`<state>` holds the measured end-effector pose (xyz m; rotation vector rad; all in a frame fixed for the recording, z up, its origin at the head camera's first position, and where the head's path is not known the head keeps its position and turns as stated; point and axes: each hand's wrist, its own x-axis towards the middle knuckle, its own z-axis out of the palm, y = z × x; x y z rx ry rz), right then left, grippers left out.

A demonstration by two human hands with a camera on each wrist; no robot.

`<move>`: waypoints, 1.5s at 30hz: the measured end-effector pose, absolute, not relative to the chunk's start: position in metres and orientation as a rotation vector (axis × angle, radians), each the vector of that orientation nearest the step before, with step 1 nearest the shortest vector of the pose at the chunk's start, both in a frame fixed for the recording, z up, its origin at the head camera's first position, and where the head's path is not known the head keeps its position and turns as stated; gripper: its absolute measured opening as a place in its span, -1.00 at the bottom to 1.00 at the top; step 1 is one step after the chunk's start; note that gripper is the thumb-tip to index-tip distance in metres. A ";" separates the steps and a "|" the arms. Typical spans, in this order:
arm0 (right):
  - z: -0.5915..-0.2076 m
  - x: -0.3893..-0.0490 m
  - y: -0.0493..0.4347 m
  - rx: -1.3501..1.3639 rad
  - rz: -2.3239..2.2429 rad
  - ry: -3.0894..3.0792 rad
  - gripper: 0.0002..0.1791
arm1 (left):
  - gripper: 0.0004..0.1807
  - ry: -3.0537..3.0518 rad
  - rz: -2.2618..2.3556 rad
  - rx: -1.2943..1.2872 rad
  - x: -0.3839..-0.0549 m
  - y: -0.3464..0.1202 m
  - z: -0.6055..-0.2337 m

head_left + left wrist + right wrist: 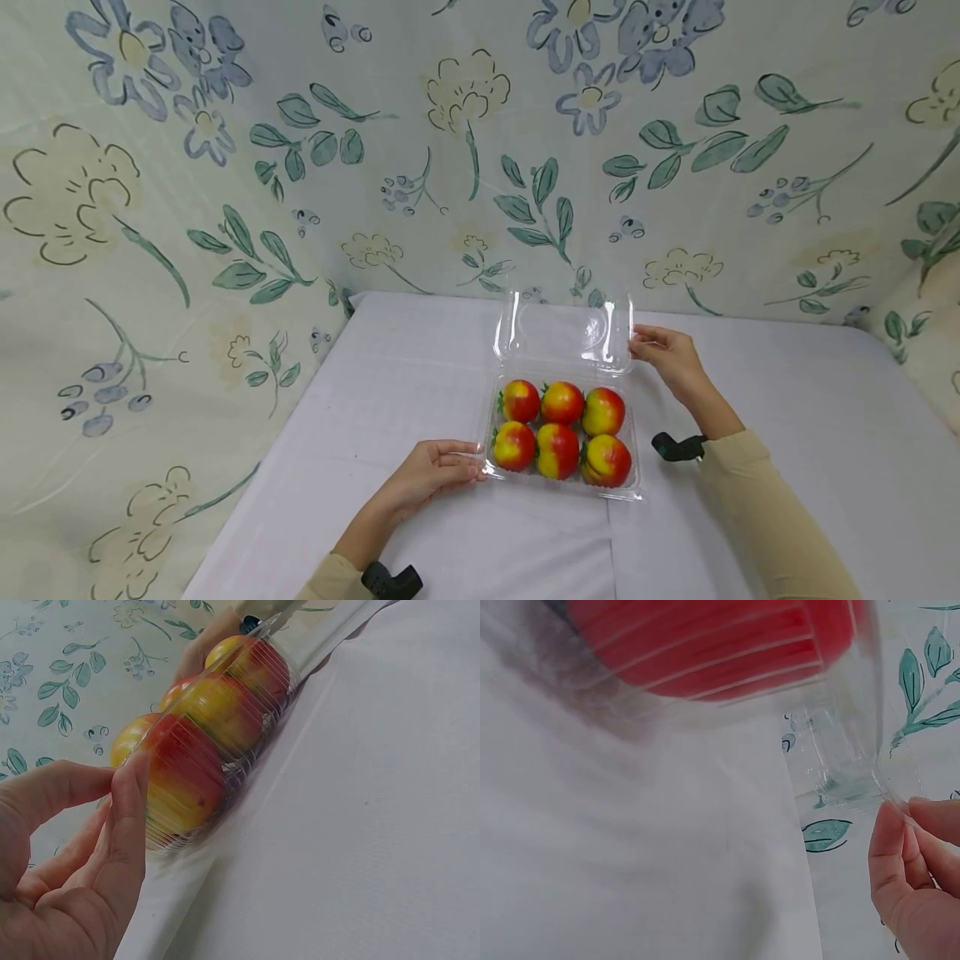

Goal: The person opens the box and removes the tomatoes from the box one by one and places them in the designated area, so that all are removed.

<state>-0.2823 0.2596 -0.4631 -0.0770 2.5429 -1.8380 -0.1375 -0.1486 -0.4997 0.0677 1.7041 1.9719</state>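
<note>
A clear plastic clamshell box (637,483) stands on the table with its hinged lid (558,333) swung up and back. Several red-and-yellow, apple-like fruits (557,450) fill its base in two rows. At the box's near left corner, my left hand (435,479) pinches the rim between thumb and fingers; the left wrist view shows this grip beside a fruit (184,772). My right hand (671,358) pinches the right edge of the lid. In the right wrist view the thumb and fingertips meet on the clear plastic, with a red fruit (720,649) blurred close by.
White cloth (420,375) covers the table, with a crease or seam running toward the front. A floral curtain (300,167) hangs behind the table and along its left side. Black wrist devices (678,447) sit at both sleeve cuffs.
</note>
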 end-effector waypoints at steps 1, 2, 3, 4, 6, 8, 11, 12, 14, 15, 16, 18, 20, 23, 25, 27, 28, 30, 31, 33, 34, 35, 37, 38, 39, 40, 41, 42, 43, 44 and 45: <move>-0.463 -0.283 0.260 -0.074 -1.826 2.539 -0.46 | -0.56 1.704 1.972 0.067 -0.138 -0.149 -0.500; -0.463 -0.283 0.261 -0.066 -1.814 2.536 -0.46 | -0.55 1.704 1.973 0.068 -0.138 -0.149 -0.500; -0.464 -0.283 0.261 -0.062 -1.801 2.535 -0.45 | -0.55 1.703 1.974 0.069 -0.138 -0.149 -0.500; -0.464 -0.283 0.261 -0.057 -1.791 2.530 -0.45 | -0.55 1.703 1.975 0.071 -0.138 -0.149 -0.500; -0.464 -0.283 0.261 -0.053 -1.770 2.525 -0.45 | -0.56 1.703 1.976 0.075 -0.138 -0.149 -0.500; -0.464 -0.283 0.262 -0.049 -1.760 2.514 -0.45 | -0.56 1.703 1.977 0.078 -0.138 -0.149 -0.500; -0.466 -0.285 0.263 -0.044 -1.748 2.498 -0.45 | -0.56 1.704 1.975 0.077 -0.138 -0.149 -0.501; -0.466 -0.285 0.263 -0.044 -1.744 2.494 -0.45 | -0.56 1.705 1.974 0.075 -0.138 -0.149 -0.501; -0.467 -0.287 0.264 -0.043 -1.739 2.482 -0.44 | -0.56 1.708 1.972 0.074 -0.138 -0.149 -0.501; -0.468 -0.287 0.264 -0.045 -1.737 2.476 -0.44 | -0.56 1.710 1.973 0.075 -0.138 -0.149 -0.501; -0.468 -0.288 0.264 -0.044 -1.734 2.471 -0.44 | -0.56 1.710 1.974 0.074 -0.138 -0.149 -0.501; -0.469 -0.288 0.265 -0.040 -1.727 2.461 -0.44 | -0.56 1.709 1.976 0.071 -0.138 -0.149 -0.501; -0.470 -0.288 0.264 -0.030 -1.711 2.462 -0.43 | -0.56 1.707 1.977 0.066 -0.137 -0.149 -0.501; -0.470 -0.288 0.263 -0.003 -1.685 2.469 -0.44 | -0.56 1.701 1.977 0.062 -0.137 -0.149 -0.501; -0.470 -0.288 0.262 0.009 -1.680 2.465 -0.44 | -0.55 1.696 1.977 0.061 -0.137 -0.149 -0.501; -0.470 -0.288 0.262 0.016 -1.685 2.456 -0.44 | -0.55 1.693 1.978 0.063 -0.137 -0.149 -0.501; -0.470 -0.288 0.262 0.014 -1.692 2.448 -0.44 | -0.55 1.692 1.979 0.064 -0.137 -0.149 -0.501; -0.471 -0.288 0.263 0.016 -1.702 2.436 -0.44 | -0.55 1.690 1.982 0.066 -0.137 -0.149 -0.501; -0.471 -0.288 0.263 0.019 -1.703 2.433 -0.44 | -0.55 1.690 1.983 0.066 -0.138 -0.149 -0.501; -0.472 -0.289 0.263 0.030 -1.700 2.431 -0.43 | -0.55 1.690 1.983 0.066 -0.138 -0.149 -0.501; -0.473 -0.289 0.263 0.034 -1.701 2.427 -0.43 | -0.55 1.690 1.984 0.067 -0.138 -0.149 -0.501; -0.473 -0.289 0.263 0.040 -1.705 2.422 -0.43 | -0.55 1.687 1.984 0.064 -0.138 -0.149 -0.502; -0.475 -0.289 0.263 0.046 -1.710 2.416 -0.42 | -0.55 1.684 1.984 0.061 -0.138 -0.149 -0.502; -0.475 -0.289 0.263 0.047 -1.718 2.408 -0.43 | -0.55 1.683 1.984 0.062 -0.138 -0.150 -0.502; -0.476 -0.289 0.263 0.047 -1.730 2.399 -0.43 | -0.55 1.680 1.986 0.061 -0.138 -0.150 -0.502; -0.477 -0.289 0.263 0.044 -1.742 2.391 -0.44 | -0.55 1.680 1.987 0.062 -0.138 -0.150 -0.502; -0.477 -0.289 0.264 0.043 -1.751 2.385 -0.44 | -0.55 1.679 1.988 0.060 -0.138 -0.150 -0.502; -0.478 -0.289 0.264 0.043 -1.755 2.382 -0.44 | -0.56 1.678 1.989 0.061 -0.138 -0.150 -0.502; -0.478 -0.289 0.264 0.046 -1.761 2.379 -0.44 | -0.56 1.678 1.989 0.062 -0.138 -0.149 -0.502; -0.478 -0.289 0.264 0.047 -1.764 2.375 -0.44 | -0.56 1.678 1.990 0.064 -0.138 -0.149 -0.502; -0.478 -0.289 0.263 0.050 -1.762 2.375 -0.44 | -0.56 1.679 1.989 0.063 -0.138 -0.149 -0.502</move>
